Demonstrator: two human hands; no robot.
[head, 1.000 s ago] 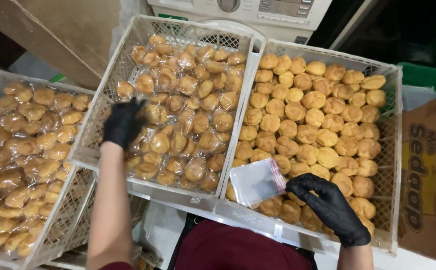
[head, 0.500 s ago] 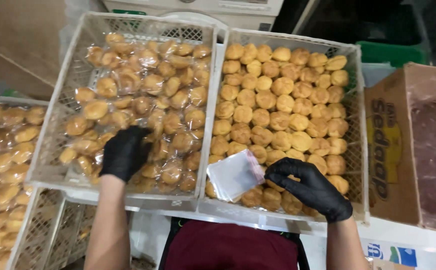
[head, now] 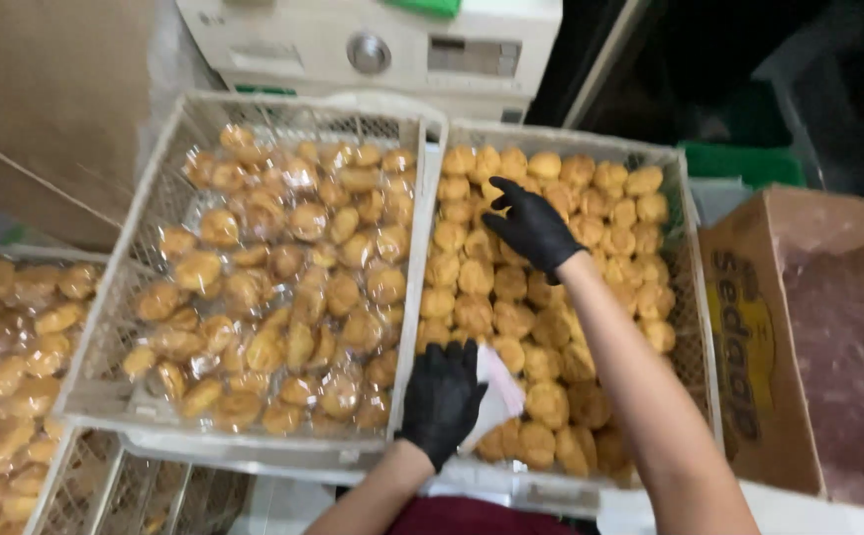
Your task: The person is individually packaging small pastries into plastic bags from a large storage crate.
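Two pale plastic crates stand side by side. The right crate (head: 695, 297) holds several bare golden buns (head: 472, 277). The left crate (head: 155, 188) holds several buns in clear wrappers (head: 283, 267). Both hands wear black gloves. My left hand (head: 442, 396) is at the near edge of the right crate and grips a small clear plastic bag (head: 499, 391). My right hand (head: 531, 228) reaches over the far buns in the right crate, fingers apart, resting on them and holding nothing.
A third crate of wrapped buns (head: 6, 337) sits at the far left, with an empty crate (head: 125, 490) below. A pale machine (head: 373, 50) stands behind the crates. An open cardboard box (head: 749, 337) lies at the right, with a green bin (head: 739, 163) behind it.
The plastic bag passed from my right hand to my left. My left hand moved from the wrapped buns to the right crate's near edge; my right hand reached up to the far buns.
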